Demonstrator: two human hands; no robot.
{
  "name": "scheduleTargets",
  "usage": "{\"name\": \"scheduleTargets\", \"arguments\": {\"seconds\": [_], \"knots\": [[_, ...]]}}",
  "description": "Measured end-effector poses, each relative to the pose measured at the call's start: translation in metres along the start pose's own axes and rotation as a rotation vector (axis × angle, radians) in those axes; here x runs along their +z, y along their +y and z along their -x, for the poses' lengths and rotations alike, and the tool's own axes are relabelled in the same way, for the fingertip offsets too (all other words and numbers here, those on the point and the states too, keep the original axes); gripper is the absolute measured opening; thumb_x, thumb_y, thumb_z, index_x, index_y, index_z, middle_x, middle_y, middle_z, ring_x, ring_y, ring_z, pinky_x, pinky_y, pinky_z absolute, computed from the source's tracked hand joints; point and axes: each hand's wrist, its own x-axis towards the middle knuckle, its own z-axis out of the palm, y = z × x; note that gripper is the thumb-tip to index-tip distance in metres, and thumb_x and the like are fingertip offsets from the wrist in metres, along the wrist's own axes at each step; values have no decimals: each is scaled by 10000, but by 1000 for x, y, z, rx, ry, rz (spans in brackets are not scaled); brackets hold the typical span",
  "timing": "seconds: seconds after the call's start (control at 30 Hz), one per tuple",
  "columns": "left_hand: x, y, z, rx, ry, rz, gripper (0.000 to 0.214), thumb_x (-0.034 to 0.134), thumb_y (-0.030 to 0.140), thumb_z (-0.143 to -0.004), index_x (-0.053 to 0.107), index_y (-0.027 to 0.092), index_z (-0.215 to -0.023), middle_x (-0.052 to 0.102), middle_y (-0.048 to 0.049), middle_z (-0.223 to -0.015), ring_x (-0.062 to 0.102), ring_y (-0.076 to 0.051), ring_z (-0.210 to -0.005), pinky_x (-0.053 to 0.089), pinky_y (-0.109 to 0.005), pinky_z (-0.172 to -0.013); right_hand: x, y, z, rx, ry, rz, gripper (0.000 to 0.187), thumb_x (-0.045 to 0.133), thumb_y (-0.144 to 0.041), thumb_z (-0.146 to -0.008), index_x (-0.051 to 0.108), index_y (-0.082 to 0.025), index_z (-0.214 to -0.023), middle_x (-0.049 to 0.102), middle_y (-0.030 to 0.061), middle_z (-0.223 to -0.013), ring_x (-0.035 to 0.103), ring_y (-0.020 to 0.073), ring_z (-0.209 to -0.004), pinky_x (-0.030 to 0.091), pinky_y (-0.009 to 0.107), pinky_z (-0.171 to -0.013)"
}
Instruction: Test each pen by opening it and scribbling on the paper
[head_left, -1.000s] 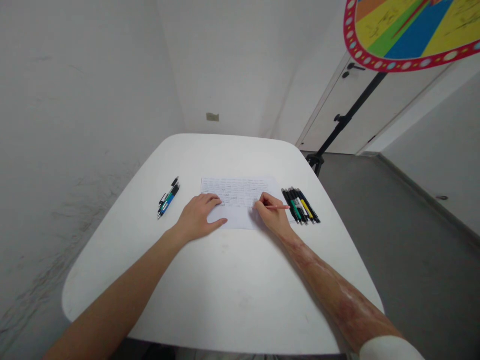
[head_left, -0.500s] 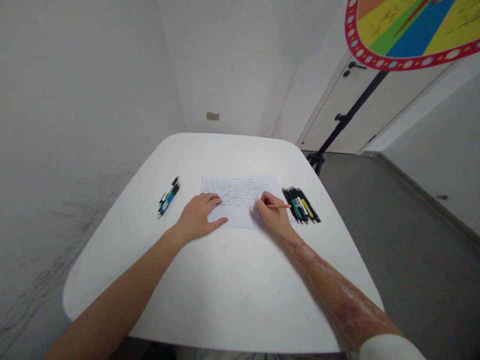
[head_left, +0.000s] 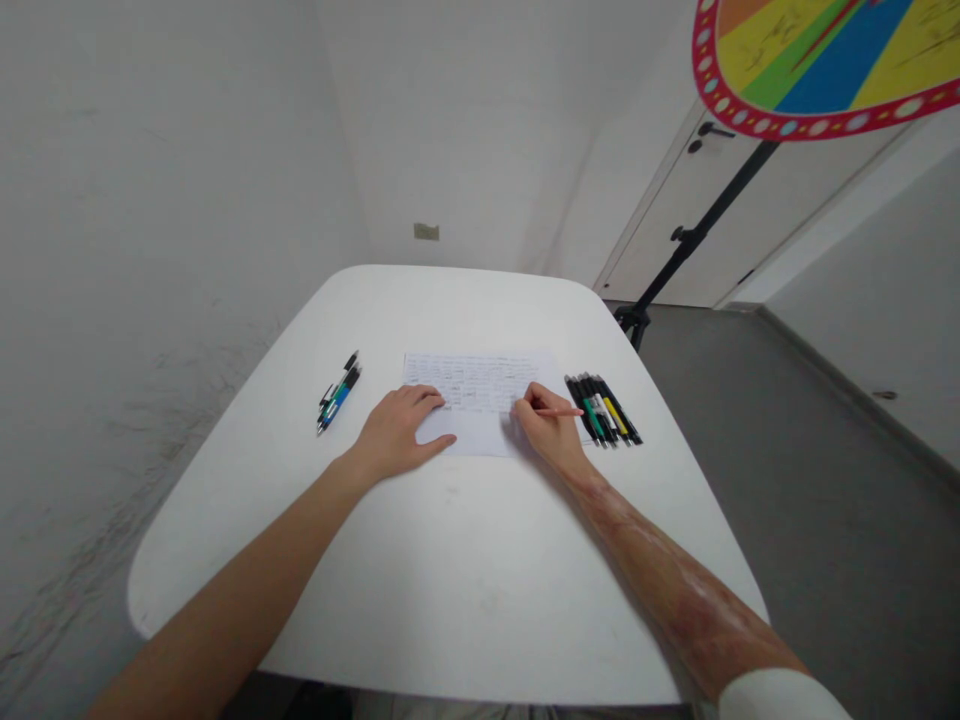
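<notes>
Two hands work one sheet of paper (head_left: 480, 385): our left hand (head_left: 401, 432) lies flat, fingers loosely spread, pressing its near left part onto the surface (head_left: 450, 560); our right hand (head_left: 549, 432) pinches an orange pen (head_left: 564, 412) between thumb and fingertips, tip on the sheet. We judge the flat hand should pin the sheet firmly while the pen runs lightly along the line. White, its far part filled with small handwriting, the sheet lies midway between the left and right edges, a row of pens (head_left: 604, 410) just beside it on the right.
</notes>
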Motion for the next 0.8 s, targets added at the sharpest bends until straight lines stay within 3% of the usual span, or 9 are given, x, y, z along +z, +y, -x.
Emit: {"name": "scheduleTargets", "arguments": {"seconds": [0.3,0.4,0.47,0.57,0.63,0.8], "knots": [[-1,0,-1,6,-7,-18,479,772,551,-981,699,227,-1326,721,-145,-1410,681,-363,-1289,564,-585,-1114,-1,-1,-1,28,-2,-37,250,628,-222,-868,491,-247,-661,529,-29,-635,429,150,-629,302,331,-597],[-1,0,-1,-1,-14,-19,470,774,546,-977,702,235,-1323,721,-140,-1415,679,-360,-1299,562,-583,-1125,-3,-5,-1,65,-8,-129,152,699,-332,-929,654,-230,-826,670,3,-750,535,161,-670,382,317,-618],[-1,1,-1,-4,-12,-19,467,778,542,-976,704,235,-1320,721,-138,-1417,678,-359,-1306,557,-584,-1139,-4,-9,-1,94,-5,-170,218,734,-442,-965,714,-225,-973,707,11,-785,567,163,-668,408,313,-617],[-2,2,-1,-7,-13,-20,463,776,538,-981,704,238,-1326,720,-136,-1420,675,-359,-1314,556,-585,-1144,-8,-15,-1,91,-48,-175,323,756,-540,-964,732,-218,-950,715,27,-794,583,161,-658,427,310,-599],[-2,2,0,-5,-13,-24,457,772,537,-985,704,245,-1330,715,-135,-1429,671,-358,-1323,555,-583,-1146,-14,-17,-1,86,-114,-196,350,790,-551,-923,754,-213,-1005,768,61,-902,632,177,-700,473,312,-605],[-1,0,0,1,-5,-24,460,779,540,-983,701,244,-1327,718,-133,-1417,680,-353,-1304,557,-576,-1141,-40,-13,4,102,-302,-250,598,804,-453,-854,680,-249,-1402,800,145,-1324,732,207,-782,565,344,-652]]}}
